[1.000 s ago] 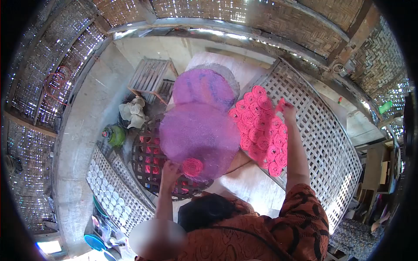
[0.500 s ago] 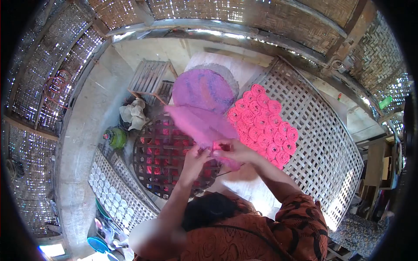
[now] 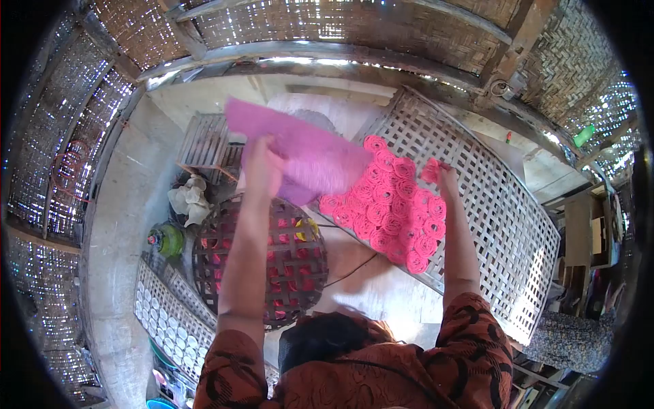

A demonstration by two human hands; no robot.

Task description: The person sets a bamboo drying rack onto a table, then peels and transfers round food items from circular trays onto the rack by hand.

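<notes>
My left hand point(image 3: 264, 163), smeared by motion, grips a thin pink-purple sheet point(image 3: 306, 153) that spreads out to both sides of it. Partly covered by this sheet is a round purple disc-shaped surface point(image 3: 289, 193). Over the woven rack, my right hand point(image 3: 446, 176) pinches a small pink coil point(image 3: 430, 170). Just left of that hand, many matching pink coils point(image 3: 392, 204) lie packed edge to edge on the left part of the woven bamboo rack point(image 3: 490, 204).
A round dark openwork basket lid point(image 3: 225, 273) has pink pieces showing beneath it. Left of it are a green container point(image 3: 165, 240) and a crumpled pale bag point(image 3: 191, 199). White round pieces point(image 3: 170, 327) lie on another rack. A slatted wooden stand point(image 3: 204, 140) is behind.
My hands have moved apart: the left went up and left with the sheet, the right went up and right with a pink coil over the rack. The view has shifted slightly.
</notes>
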